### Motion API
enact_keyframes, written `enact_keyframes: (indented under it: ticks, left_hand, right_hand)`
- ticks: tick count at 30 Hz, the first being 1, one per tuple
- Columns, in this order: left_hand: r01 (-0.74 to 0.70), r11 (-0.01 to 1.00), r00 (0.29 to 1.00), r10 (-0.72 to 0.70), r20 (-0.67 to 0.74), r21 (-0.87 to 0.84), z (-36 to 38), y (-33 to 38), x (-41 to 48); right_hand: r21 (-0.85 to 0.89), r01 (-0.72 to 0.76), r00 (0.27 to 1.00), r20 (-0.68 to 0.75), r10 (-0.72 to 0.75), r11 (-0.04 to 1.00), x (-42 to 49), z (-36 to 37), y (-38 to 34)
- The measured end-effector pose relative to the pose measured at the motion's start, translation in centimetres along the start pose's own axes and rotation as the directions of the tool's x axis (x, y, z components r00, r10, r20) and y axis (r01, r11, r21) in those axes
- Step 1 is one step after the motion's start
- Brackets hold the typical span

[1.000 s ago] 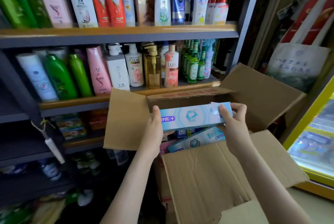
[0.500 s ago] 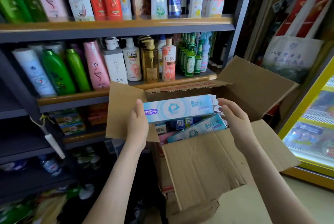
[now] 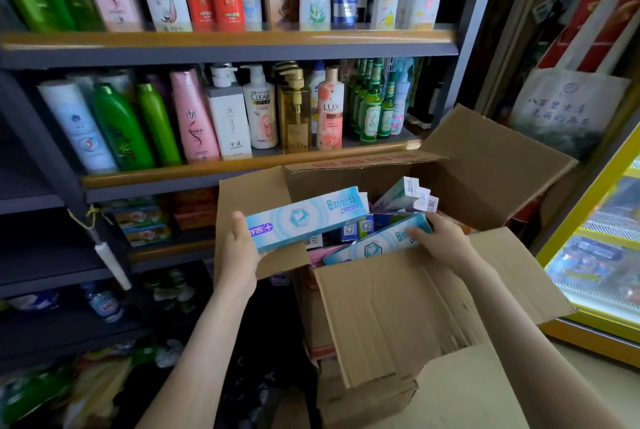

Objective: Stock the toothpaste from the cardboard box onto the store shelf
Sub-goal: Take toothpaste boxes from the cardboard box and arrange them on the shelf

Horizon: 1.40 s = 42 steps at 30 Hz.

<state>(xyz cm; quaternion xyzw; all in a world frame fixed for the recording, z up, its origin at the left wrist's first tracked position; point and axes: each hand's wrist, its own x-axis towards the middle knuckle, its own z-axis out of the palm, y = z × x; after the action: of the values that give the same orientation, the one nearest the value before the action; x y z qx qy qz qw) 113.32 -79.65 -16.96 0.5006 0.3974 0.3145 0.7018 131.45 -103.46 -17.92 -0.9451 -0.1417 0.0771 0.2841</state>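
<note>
**Now one hand holds a toothpaste box, the other dips into the carton**

Right now the left hand (image 3: 239, 255) grips the left end of a long blue and white toothpaste box (image 3: 306, 219). The thumb is on the front and the other fingers are tucked behind it. That box sits a little tilted, with its right end higher, and it hangs over the left flap of the cardboard box (image 3: 398, 318).

At about 3 o'clock from the held box, the right hand (image 3: 441, 241) is down inside the open carton. Its fingers curl over the end of a second toothpaste box (image 3: 372, 248), which lies slanted on top of the pile. I cannot tell if the hand has a firm grip on it or is only touching it.

More small boxes (image 3: 403, 195) are in the carton at about 12 o'clock from the right hand, standing up near the back wall. All four flaps are folded out.

At about 11 o'clock from the carton is the store shelf (image 3: 221, 169), with a wooden front edge. Shampoo bottles (image 3: 194, 117) stand in a row on it, and green glass bottles (image 3: 372, 113) stand at its right end. A higher shelf holds more bottles. A tote bag (image 3: 568, 106) hangs at about 2 o'clock.
</note>
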Motion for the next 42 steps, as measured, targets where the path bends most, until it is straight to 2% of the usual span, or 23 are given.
enact_keyframes:
  ticks: [4, 8, 12, 15, 17, 19, 25, 28, 31, 37, 42]
  left_hand:
    - [0.078, 0.995, 0.997, -0.079, -0.026, -0.058, -0.3, -0.4, -0.4]
    - [0.083, 0.992, 0.996, -0.086, -0.026, -0.097, -0.5, -0.1, -0.6]
    - [0.045, 0.993, 0.998, -0.050, -0.039, -0.109, -0.8, 0.3, -0.8]
    - [0.023, 0.990, 0.998, -0.032, -0.060, -0.138, -0.9, 0.6, -1.0]
    - [0.017, 0.983, 0.997, -0.030, -0.067, -0.185, -0.9, 0.9, -1.3]
    - [0.001, 0.973, 0.997, -0.019, -0.073, -0.230, -0.8, 1.4, -1.7]
    - [-0.049, 0.975, 0.998, 0.040, -0.046, -0.219, -1.1, 2.5, -2.3]
    - [-0.038, 0.979, 0.999, 0.034, -0.023, -0.200, -2.0, 2.6, -3.2]
    - [-0.026, 0.984, 0.999, 0.022, -0.026, -0.178, -3.7, 2.6, -4.2]
    - [0.033, 0.978, 0.992, -0.057, -0.109, -0.208, -10.2, 2.7, -6.1]
    - [0.083, 0.969, 0.963, -0.138, -0.229, -0.234, -16.6, 2.7, -6.2]
  right_hand:
    - [0.103, 0.017, 1.000, -0.014, -0.015, 0.995, 0.1, 0.0, -0.2]
    - [0.284, 0.047, 0.998, -0.049, -0.034, 0.958, -0.3, -0.3, -0.7]
    - [0.534, 0.113, 0.986, -0.165, -0.027, 0.838, -0.4, -1.4, -1.4]
    - [0.679, 0.129, 0.971, -0.233, 0.045, 0.723, -0.5, -2.4, -1.5]
    - [0.783, 0.066, 0.978, -0.173, 0.114, 0.619, -0.7, -3.0, -1.4]
    - [0.873, -0.030, 0.990, -0.042, 0.136, 0.487, -1.0, -3.4, -1.6]
    - [0.945, -0.089, 0.991, 0.114, -0.064, 0.315, -3.3, -3.2, -5.1]
    - [0.944, -0.155, 0.970, 0.202, -0.138, 0.293, -5.1, -2.3, -8.0]
    - [0.923, -0.167, 0.938, 0.257, -0.232, 0.348, -6.6, -0.8, -10.5]
    - [0.892, -0.215, 0.884, 0.351, -0.310, 0.398, -10.2, 3.3, -15.0]
    - [0.880, -0.250, 0.847, 0.401, -0.350, 0.404, -13.6, 7.7, -19.6]
